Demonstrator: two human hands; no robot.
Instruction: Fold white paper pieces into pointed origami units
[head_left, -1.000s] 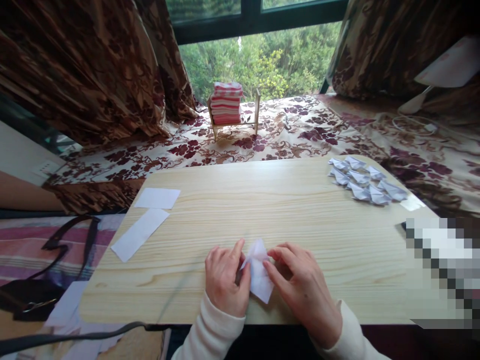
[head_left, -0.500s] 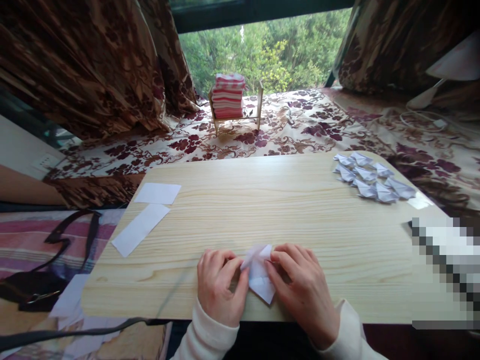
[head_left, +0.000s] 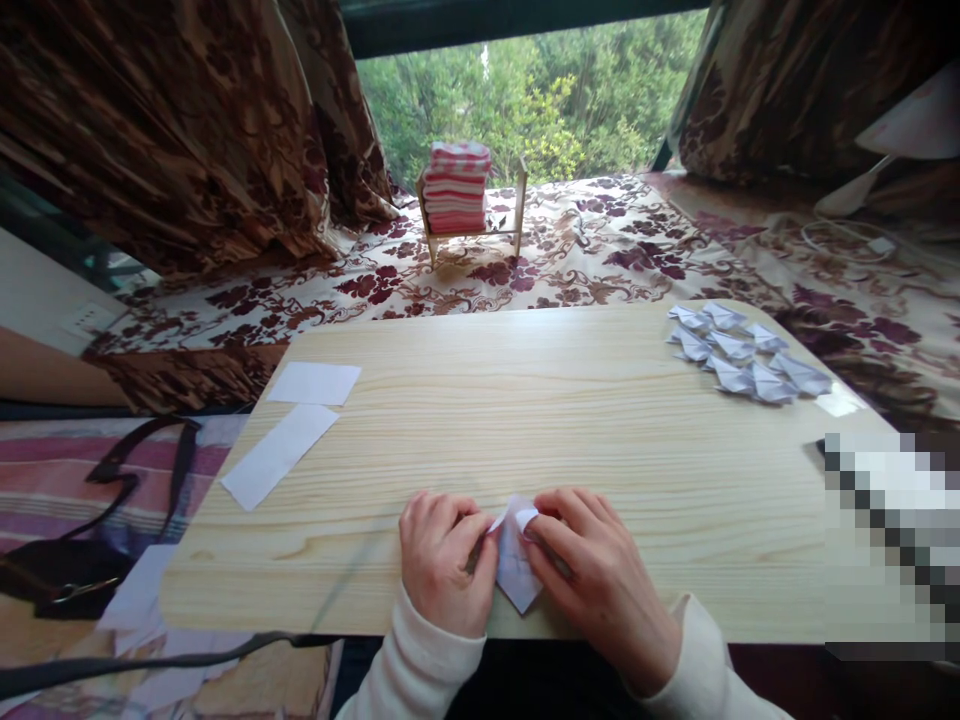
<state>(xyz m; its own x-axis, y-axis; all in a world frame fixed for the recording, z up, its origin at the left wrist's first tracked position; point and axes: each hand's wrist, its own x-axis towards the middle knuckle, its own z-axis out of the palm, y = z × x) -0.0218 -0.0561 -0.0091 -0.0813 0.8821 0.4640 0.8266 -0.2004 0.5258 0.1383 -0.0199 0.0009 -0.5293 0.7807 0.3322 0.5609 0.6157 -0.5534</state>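
Near the front edge of the wooden table (head_left: 420,400), a small folded piece of white paper (head_left: 517,570) lies between my two hands, its point toward me. My left hand (head_left: 448,560) pinches the paper's left edge between thumb and index finger. On the opposite side, my right hand (head_left: 600,580) has thumb and index finger closed on the right edge, where a small flap turns up. Parts of both edges are hidden under my fingers.
Two white paper strips (head_left: 281,458) lie at the table's left. Several folded paper pieces (head_left: 739,350) cluster at the far right. A pixelated dark-edged object (head_left: 892,530) sits at the right. Beyond stands a small rack (head_left: 519,210) with folded pink cloths (head_left: 456,190).
Both upper corners of the paper have been drawn apart and turned outward under my fingers. The paper's lower point has shifted slightly left. My right hand has moved a little left.
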